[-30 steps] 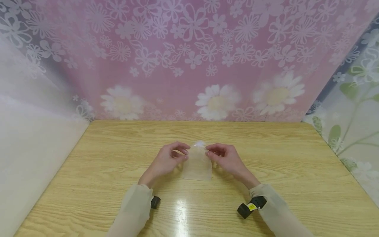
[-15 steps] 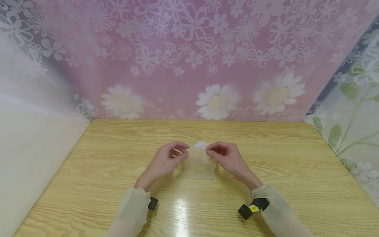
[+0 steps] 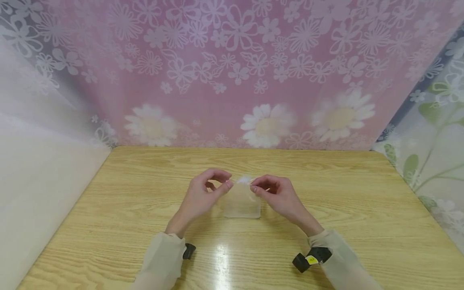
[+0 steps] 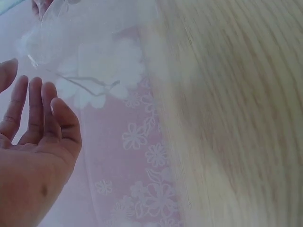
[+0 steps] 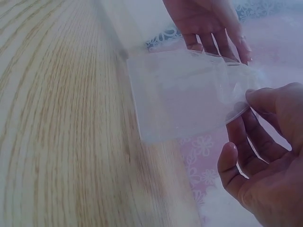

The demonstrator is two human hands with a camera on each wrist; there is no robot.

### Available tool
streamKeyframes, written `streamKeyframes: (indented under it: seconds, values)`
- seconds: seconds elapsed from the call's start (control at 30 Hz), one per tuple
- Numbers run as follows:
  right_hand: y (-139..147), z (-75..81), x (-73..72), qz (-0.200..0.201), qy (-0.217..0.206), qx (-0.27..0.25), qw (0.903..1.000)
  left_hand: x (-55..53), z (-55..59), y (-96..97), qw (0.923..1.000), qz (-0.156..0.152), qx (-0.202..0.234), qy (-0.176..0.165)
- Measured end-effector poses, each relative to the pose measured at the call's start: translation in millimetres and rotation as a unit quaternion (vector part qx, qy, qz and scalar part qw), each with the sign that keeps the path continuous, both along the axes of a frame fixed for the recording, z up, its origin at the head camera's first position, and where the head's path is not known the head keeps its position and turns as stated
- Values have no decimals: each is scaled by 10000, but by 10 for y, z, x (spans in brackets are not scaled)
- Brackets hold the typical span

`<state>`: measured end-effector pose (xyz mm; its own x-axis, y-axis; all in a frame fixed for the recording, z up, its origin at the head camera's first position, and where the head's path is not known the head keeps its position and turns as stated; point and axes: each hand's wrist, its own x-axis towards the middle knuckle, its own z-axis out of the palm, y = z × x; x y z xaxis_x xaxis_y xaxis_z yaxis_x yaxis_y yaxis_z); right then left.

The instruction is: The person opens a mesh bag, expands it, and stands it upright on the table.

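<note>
A sheer white drawstring bag (image 3: pixel 242 203), gathered to a ruffle at its neck, hangs between the hands above the table. In the right wrist view the bag (image 5: pixel 175 97) looks flat, and anything inside is hard to tell. My right hand (image 3: pixel 280 194) pinches its neck edge between thumb and forefinger, other fingers loosely bent. On the other side, my left hand (image 3: pixel 203 195) is close to the neck, its thumb apart from the fingers. In the left wrist view a thin cord (image 4: pixel 83 84) trails from the neck, away from the left hand (image 4: pixel 40 137).
A wood-grain table (image 3: pixel 127 225) lies beneath the hands. Pink flowered cloth (image 3: pixel 203 108) rises behind its far edge, with pale cloth at left and leafy cloth (image 3: pixel 420 161) at right. Black wrist bands (image 3: pixel 312 257) sit at both cuffs.
The left thumb and forefinger have parted, and the hand has risen slightly. A cord stretched from the left fingertips to the neck earlier no longer shows taut. The right hand keeps its pinch.
</note>
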<state>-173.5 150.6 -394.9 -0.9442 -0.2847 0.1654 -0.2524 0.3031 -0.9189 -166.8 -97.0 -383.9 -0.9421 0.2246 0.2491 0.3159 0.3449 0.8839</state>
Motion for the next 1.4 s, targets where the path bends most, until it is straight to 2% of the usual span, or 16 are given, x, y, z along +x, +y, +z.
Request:
streamKeyframes:
  seconds: [0.13, 0.3, 0.53, 0.7, 0.87, 1.03, 1.4]
  values:
    - [-23, 16, 24, 6, 86, 145, 9999, 12, -11, 38, 9998, -154, -52, 134]
    - [-46, 17, 42, 63, 251, 202, 9995, 36, -20, 74, 9995, -299, 70, -34]
    - [-55, -1, 52, 36, 447, 235, 9987, 59, -54, 94, 9993, -186, 237, -207]
    - [-13, 28, 67, -65, 539, 222, 9983, 60, -81, 95, 9989, -189, 423, -89]
    - [45, 63, 63, -143, 956, 16, 9953, 45, -100, 100, 9986, -154, 505, 93]
    - [63, 75, 44, -184, 1362, -84, 9905, 40, -107, 109, 9981, -108, 592, 129]
    - [-29, 59, 57, 90, 1099, -237, 9936, 57, -103, 149, 9965, -346, 728, 204]
